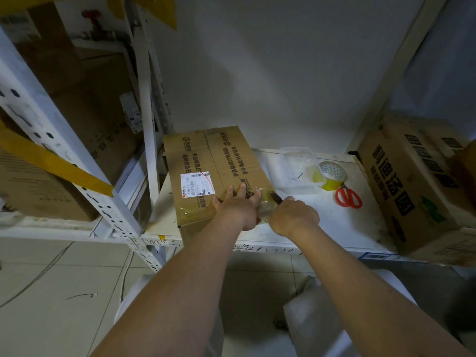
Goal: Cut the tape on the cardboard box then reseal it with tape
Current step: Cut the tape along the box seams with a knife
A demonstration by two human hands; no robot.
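**Box being held down, blade at its near corner**

The box (pixel 213 173) is being pressed flat on the white shelf (pixel 322 222) by the left hand (pixel 238 207), fingers spread wide over the clear tape (pixel 262 202) at the near right corner. A dark blade (pixel 276 197) is being gripped in the right hand (pixel 293 215), its tip at that taped edge. Farther back, red scissors (pixel 348 197), a tape roll (pixel 332 175) and a clear tub (pixel 298 166) are lying.
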